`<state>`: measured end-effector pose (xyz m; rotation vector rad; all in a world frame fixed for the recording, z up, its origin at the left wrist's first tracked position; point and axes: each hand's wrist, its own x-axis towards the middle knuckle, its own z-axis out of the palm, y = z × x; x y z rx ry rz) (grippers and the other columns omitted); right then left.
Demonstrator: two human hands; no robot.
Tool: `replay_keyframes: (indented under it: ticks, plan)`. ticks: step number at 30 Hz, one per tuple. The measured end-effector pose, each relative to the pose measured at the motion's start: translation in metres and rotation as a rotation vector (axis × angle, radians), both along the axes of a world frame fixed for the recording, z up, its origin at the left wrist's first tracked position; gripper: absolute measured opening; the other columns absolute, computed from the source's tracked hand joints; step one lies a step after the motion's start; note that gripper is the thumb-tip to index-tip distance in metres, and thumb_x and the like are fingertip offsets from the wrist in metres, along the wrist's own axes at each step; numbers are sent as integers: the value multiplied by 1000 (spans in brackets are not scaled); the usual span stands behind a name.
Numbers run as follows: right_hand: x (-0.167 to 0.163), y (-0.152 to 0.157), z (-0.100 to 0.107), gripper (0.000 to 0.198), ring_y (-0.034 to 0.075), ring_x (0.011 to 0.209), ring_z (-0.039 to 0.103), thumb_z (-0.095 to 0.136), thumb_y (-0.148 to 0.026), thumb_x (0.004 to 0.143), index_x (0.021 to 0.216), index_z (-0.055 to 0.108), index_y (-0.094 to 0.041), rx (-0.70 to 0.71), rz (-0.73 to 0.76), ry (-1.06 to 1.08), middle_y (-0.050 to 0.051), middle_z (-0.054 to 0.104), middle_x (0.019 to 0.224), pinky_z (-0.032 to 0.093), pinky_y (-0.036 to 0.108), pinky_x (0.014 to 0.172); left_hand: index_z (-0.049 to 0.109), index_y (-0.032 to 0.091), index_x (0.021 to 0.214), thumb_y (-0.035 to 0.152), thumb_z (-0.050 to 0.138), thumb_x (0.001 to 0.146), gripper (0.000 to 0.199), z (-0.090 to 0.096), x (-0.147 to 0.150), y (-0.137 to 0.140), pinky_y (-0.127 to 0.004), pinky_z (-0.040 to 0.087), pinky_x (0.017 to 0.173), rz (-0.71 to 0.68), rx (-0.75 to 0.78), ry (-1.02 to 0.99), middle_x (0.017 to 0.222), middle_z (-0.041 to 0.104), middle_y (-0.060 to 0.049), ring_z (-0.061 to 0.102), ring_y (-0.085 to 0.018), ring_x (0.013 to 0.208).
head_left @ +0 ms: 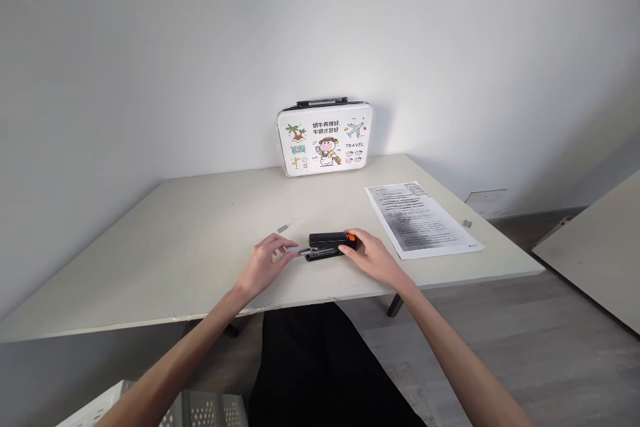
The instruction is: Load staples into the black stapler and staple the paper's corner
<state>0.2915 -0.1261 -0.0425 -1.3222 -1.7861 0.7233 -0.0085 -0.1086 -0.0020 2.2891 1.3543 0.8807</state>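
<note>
A black stapler point(327, 240) with an orange patch at its right end lies on the table near the front edge. My right hand point(373, 257) grips that right end, thumb at the front and fingers behind. At the stapler's left end, a thin metal slide point(301, 252) sticks out from between the upper and lower parts. The thumb and fingers of my left hand point(267, 260) pinch the outer end of this slide; its tip is hidden by them. Just behind my left hand lies a small grey strip of staples point(283, 228).
A white cartoon-printed case point(327, 140) stands against the wall at the back of the table point(200, 227). To the right lies a printed sheet point(425, 223), with another small grey strip point(467, 223) beside it. A white perforated basket point(203, 408) is below, at left.
</note>
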Motion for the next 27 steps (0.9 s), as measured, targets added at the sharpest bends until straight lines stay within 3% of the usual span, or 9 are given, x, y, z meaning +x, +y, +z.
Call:
replay_keyframes:
  ticks: [10,18,27]
  plan:
    - [1,0,-1,46,25,96,69,57,-58,99,130,63,-24,-3,-11,-22,11,70,127,56,36,76,80,26,105,50,61,100,31,-5,1,0,-35,56,76,-27,14,45,104,72,-6,68,-20,81]
    - [0,-1,2,41,27,106,69,59,-53,99,127,64,-24,8,-7,4,10,71,125,56,37,80,81,27,105,43,63,100,24,-6,1,0,-33,56,77,-39,53,69,101,71,-4,69,-18,81]
    - [0,0,0,43,26,97,69,59,-53,99,128,64,-23,12,-17,-13,11,71,125,55,37,77,80,27,108,48,65,100,27,-8,-10,-1,-32,56,77,-20,26,81,105,73,-5,69,-19,87]
